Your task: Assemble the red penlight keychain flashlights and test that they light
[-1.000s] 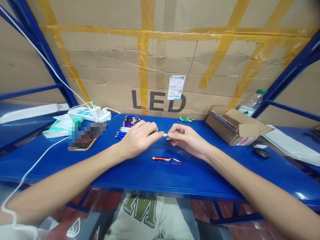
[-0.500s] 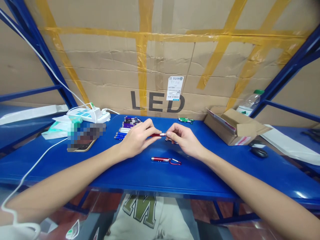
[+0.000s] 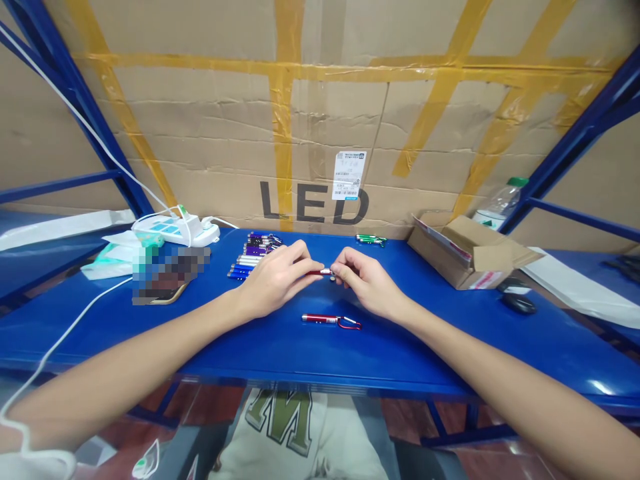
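My left hand (image 3: 274, 277) is closed around a small red pen-shaped flashlight (image 3: 319, 272), whose silver tip sticks out to the right. My right hand (image 3: 365, 280) pinches that tip end with fingers closed; what else it may hold is hidden. Both hands hover over the blue table (image 3: 280, 337). A second red flashlight with a red clip (image 3: 330, 321) lies flat on the table just in front of the hands. A row of blue and purple flashlights (image 3: 253, 255) lies behind my left hand. A green flashlight (image 3: 371, 239) lies at the back.
An open cardboard box (image 3: 467, 259) stands at the right, with a black mouse (image 3: 520, 303) and a plastic bottle (image 3: 500, 203) near it. A white power strip (image 3: 175, 231), a phone (image 3: 163, 288) and white packets lie at the left. A taped cardboard wall marked LED closes the back.
My hands have drawn slightly closer together around the red flashlight; its red body now shows between the fingers. Everything on the table lies as before.
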Demonstrator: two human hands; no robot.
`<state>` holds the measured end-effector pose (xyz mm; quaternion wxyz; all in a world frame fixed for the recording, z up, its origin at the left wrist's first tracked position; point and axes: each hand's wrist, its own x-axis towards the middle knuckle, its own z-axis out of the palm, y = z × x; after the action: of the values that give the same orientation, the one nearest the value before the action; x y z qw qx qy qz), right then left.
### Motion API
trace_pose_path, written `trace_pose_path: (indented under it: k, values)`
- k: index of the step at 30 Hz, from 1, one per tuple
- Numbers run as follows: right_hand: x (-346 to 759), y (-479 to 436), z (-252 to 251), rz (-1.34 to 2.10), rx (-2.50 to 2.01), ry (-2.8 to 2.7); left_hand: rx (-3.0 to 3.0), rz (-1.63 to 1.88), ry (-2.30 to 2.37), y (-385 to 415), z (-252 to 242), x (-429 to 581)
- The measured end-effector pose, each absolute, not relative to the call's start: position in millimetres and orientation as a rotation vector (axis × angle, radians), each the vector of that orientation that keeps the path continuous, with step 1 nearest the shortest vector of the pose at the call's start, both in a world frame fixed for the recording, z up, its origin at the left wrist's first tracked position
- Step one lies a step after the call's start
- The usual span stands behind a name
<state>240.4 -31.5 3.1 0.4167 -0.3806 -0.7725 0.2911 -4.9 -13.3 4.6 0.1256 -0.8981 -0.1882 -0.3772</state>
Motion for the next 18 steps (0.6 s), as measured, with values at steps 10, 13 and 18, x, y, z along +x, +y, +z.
trace_pose_path:
  k: [10,13,18]
  values:
    - [237.7,-29.7,1.7,1.279,-0.931,-1.754,-2.438,-0.972,-0.473,-15.7,7.4,-5.3]
    - [236.3,-30.5,1.9,1.425,-0.888,-1.647,-2.439,-1.000,-0.456,-16.6,8.7,-5.2]
    - [233.3,-33.2,3.0,1.507,-0.884,-1.521,-2.424,-1.034,-0.471,-17.8,9.8,-3.6]
